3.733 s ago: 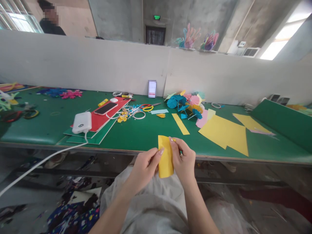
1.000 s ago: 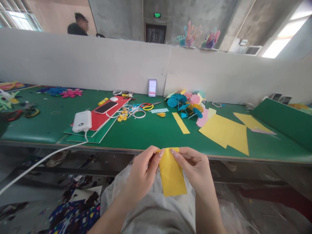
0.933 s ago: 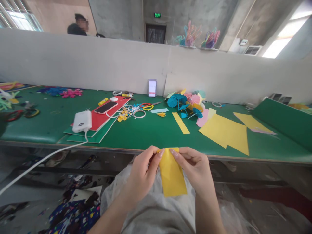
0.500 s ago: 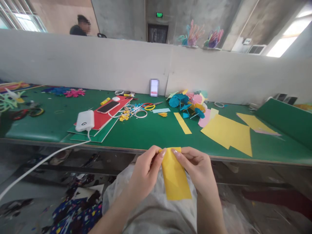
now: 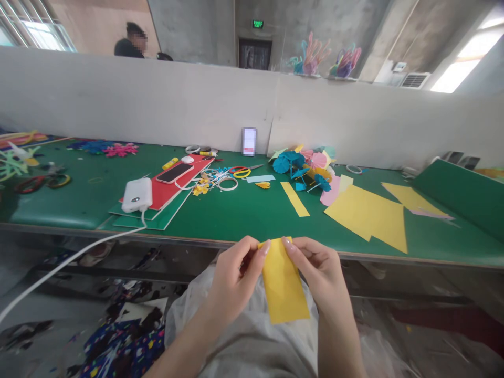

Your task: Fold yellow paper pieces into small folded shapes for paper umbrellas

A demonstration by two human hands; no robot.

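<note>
Though higher before, held paper (image 5: 286, 294) lower.

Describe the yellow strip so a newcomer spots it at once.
Start at the green table, then find its big yellow sheet. Left of that sheet lies the yellow strip, slanting toward the right hand; it looks clearly narrower than the sheet or the held paper.

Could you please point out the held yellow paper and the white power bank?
Held yellow paper (image 5: 285, 289): head view, on its visible face.
White power bank (image 5: 137, 194): head view, on its top face.
</note>
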